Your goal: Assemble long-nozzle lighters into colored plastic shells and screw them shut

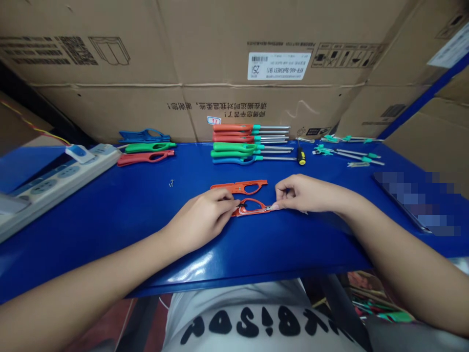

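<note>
An orange lighter half-shell (262,211) lies on the blue table, its open inside facing up with a thin white wire in it. My left hand (208,212) covers its left end, thumb and fingertips closed on a small black part (242,204) by the finger loop. At the shell's right end, my right hand (298,193) pinches a metal lighter tube (269,208); most of that tube is hidden by the hand. Just behind, a second orange half-shell (238,187) rests untouched. Several small screws (171,183) lie to the left of the shells.
Lighters (234,153) with metal tubes are stacked at the back, beside a yellow-black screwdriver (301,155). Coloured shells (146,156) lie back left, near a power strip (54,183). Tubes with teal fittings (353,154) lie back right. A cardboard wall (216,63) rises behind.
</note>
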`<state>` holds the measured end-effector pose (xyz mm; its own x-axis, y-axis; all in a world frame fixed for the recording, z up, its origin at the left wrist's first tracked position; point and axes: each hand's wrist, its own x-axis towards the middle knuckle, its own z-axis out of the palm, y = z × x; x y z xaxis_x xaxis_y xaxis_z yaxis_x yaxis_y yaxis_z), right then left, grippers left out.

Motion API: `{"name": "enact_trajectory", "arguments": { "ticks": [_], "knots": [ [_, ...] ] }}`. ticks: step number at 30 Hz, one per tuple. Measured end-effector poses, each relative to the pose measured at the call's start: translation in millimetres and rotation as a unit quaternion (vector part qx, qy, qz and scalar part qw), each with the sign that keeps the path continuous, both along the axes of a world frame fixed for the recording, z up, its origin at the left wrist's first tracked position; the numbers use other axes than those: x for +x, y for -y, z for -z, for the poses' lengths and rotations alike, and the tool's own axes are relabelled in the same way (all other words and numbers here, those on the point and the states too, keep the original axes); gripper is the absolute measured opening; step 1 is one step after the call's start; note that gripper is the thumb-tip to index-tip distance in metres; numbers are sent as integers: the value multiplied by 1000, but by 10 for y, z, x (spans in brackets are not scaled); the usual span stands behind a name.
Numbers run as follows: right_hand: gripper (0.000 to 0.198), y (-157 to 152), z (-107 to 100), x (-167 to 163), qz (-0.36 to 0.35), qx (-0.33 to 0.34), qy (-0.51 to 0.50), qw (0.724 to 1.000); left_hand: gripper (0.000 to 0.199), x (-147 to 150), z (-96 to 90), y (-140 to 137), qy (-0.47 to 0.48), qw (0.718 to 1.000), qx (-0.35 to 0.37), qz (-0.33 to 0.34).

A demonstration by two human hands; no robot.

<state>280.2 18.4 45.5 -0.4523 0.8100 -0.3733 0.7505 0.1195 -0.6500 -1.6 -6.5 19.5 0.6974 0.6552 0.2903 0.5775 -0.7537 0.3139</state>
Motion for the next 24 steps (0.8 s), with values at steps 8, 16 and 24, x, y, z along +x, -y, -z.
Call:
{"name": "enact_trajectory", "arguments": {
  "ticks": [8,16,24],
  "knots": [
    [50,-2,-19,-9,4,-13,-10,1000,38,-8,-69,154,-115,992,48,-22],
    [42,5,-7,43,-34,11,-12,999,40,-54,-38,207,-139,989,44,-34],
    [17,72,141,-176,-109,294,-100,944,39,-50,30,132,17,999,-40,-7]
  ]
}}
